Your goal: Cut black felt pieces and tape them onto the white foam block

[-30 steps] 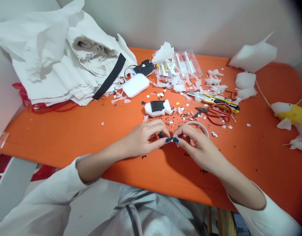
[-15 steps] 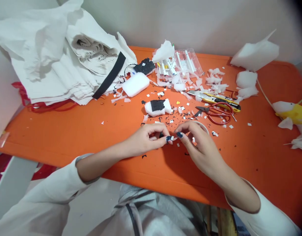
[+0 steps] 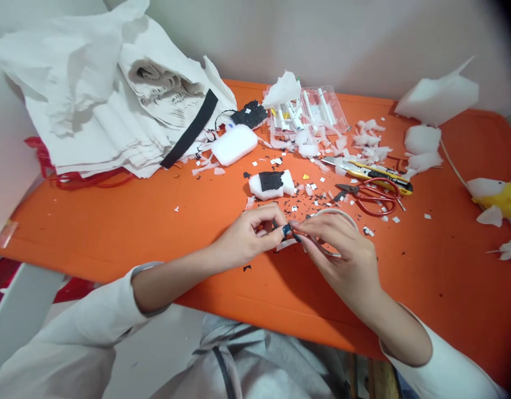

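Your left hand (image 3: 247, 238) and your right hand (image 3: 342, 252) meet at their fingertips low over the orange desk (image 3: 114, 221), near its front edge. The thumb and forefinger of each hand are pressed together, and between them they pinch a very small dark scrap (image 3: 285, 229); it is too small to tell what it is made of. A thin white strip (image 3: 285, 244) lies on the desk just under the fingertips, and I cannot tell if it is touching them. Under your right hand lies a white ring of tape (image 3: 342, 213), partly hidden by the fingers. Just behind your hands, a white foam piece with a black patch (image 3: 271, 184) lies on the desk, with many small black and white cuttings around it. To the right of it are red scissors (image 3: 369, 194) and, just behind them, a yellow utility knife (image 3: 372, 170). Farther back stands a clear plastic box of markers (image 3: 305, 111), with a white foam block (image 3: 234, 144) to its left. A big pile of white paper sheets (image 3: 93, 94) fills the left back corner, with a black strip (image 3: 191, 129) lying across it.
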{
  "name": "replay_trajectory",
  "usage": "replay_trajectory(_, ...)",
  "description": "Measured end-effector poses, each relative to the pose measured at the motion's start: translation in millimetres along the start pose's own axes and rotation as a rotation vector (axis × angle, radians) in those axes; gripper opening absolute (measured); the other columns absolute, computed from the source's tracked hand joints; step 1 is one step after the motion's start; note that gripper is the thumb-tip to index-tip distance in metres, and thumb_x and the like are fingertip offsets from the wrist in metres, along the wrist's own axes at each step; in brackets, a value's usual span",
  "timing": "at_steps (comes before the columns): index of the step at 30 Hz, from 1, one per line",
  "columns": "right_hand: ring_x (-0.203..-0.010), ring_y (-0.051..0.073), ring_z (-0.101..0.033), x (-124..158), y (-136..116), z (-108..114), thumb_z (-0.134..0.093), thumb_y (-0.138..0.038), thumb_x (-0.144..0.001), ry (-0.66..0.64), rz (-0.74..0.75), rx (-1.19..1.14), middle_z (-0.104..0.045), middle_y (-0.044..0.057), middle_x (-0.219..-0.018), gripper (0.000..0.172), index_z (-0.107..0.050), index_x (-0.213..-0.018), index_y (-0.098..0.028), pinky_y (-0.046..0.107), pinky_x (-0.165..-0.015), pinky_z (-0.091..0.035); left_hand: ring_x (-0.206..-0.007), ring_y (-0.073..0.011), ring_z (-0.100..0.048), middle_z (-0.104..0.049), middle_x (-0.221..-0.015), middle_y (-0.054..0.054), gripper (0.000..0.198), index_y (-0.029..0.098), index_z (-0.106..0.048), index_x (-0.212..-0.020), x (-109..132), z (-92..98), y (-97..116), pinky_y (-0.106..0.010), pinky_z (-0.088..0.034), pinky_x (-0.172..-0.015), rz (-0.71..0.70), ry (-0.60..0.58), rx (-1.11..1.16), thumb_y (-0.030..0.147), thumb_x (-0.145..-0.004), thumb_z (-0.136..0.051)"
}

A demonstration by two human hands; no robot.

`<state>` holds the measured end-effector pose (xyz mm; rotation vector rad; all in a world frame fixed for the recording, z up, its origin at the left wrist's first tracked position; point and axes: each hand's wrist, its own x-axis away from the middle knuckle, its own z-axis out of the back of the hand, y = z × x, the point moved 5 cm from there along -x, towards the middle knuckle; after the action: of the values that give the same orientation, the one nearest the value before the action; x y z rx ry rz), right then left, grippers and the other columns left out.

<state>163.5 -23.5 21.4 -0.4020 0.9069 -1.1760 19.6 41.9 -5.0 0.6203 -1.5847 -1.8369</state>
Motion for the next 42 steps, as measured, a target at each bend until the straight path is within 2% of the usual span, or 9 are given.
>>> replay_trajectory(5,-0.079,0.018,-0.061,0,12,-7,-0.061,-0.021,-0.089,-0.068,-0.247,-0.265,-0.066,0.004,-0.084,0.008,-0.069,-0.090,-0.024,0.031,-0.068,-0.050,-0.068,-0.0098,-0.050,-0.053,-0.077,0.001,0.015,0.016,-0.055,-0.071,2,-3.2,1,-0.022,-0.037,-0.060,0.013,-0.020,-0.067,0.022,-0.084,-0.054)
replay_trajectory(8,-0.078,0.017,-0.060,1,17,-10,-0.063,-0.024,-0.088,-0.083,-0.321,-0.378,-0.065,0.004,-0.082,0.007,-0.070,-0.086,-0.022,0.029,-0.066,-0.049,-0.063,-0.0081,-0.046,-0.052,-0.077,0.001,0.016,0.016,-0.056,-0.071,2,-4.1,2,-0.021,-0.032,-0.055,0.009,-0.029,-0.100,0.023,-0.085,-0.054)
replay_trajectory(11,-0.077,0.016,-0.060,0,19,-10,-0.064,-0.024,-0.088,-0.094,-0.337,-0.409,-0.066,0.003,-0.081,0.007,-0.071,-0.086,-0.022,0.029,-0.067,-0.047,-0.061,-0.0075,-0.045,-0.052,-0.076,0.002,0.017,0.015,-0.056,-0.070,1,-4.7,1,-0.021,-0.031,-0.053,0.014,-0.037,-0.101,0.022,-0.086,-0.055)
replay_trajectory(17,-0.083,0.017,-0.062,-1,19,-9,-0.059,-0.024,-0.091,-0.133,-0.321,-0.439,-0.069,0.004,-0.089,0.014,-0.073,-0.091,-0.023,0.031,-0.077,-0.048,-0.069,-0.0102,-0.051,-0.054,-0.076,0.000,0.018,0.015,-0.055,-0.070,1,-5.0,0,-0.023,-0.039,-0.062,0.021,-0.045,-0.032,0.023,-0.087,-0.055)
replay_trajectory(22,-0.079,0.017,-0.062,0,20,-8,-0.064,-0.026,-0.088,-0.113,-0.347,-0.420,-0.068,0.004,-0.083,0.009,-0.072,-0.086,-0.021,0.030,-0.069,-0.049,-0.068,-0.0098,-0.051,-0.053,-0.076,0.001,0.018,0.015,-0.055,-0.071,1,-5.3,0,-0.023,-0.037,-0.059,0.024,-0.059,-0.035,0.024,-0.086,-0.055)
replay_trajectory(33,-0.081,0.018,-0.064,-1,20,-8,-0.065,-0.028,-0.087,-0.138,-0.366,-0.474,-0.071,0.004,-0.083,0.009,-0.073,-0.087,-0.023,0.032,-0.075,-0.051,-0.067,-0.0100,-0.050,-0.053,-0.074,0.001,0.018,0.016,-0.055,-0.069,1,-6.7,2,-0.023,-0.038,-0.061,0.039,-0.070,-0.027,0.024,-0.085,-0.055)
replay_trajectory(39,-0.077,0.015,-0.066,3,27,-18,-0.068,-0.034,-0.086,-0.178,-0.544,-0.719,-0.071,0.002,-0.083,0.011,-0.070,-0.088,-0.023,0.028,-0.070,-0.054,-0.068,-0.0100,-0.051,-0.054,-0.075,0.000,0.016,0.016,-0.057,-0.073,1,-5.5,3,-0.023,-0.038,-0.061,0.005,-0.090,-0.035,0.022,-0.087,-0.054)
replay_trajectory(42,-0.072,0.014,-0.066,3,28,-18,-0.069,-0.037,-0.084,-0.169,-0.578,-0.739,-0.070,0.001,-0.081,0.015,-0.068,-0.085,-0.022,0.026,-0.066,-0.054,-0.068,-0.0097,-0.050,-0.054,-0.078,0.000,0.015,0.016,-0.059,-0.076,1,-3.9,2,-0.022,-0.037,-0.060,-0.017,-0.093,-0.100,0.023,-0.088,-0.054)
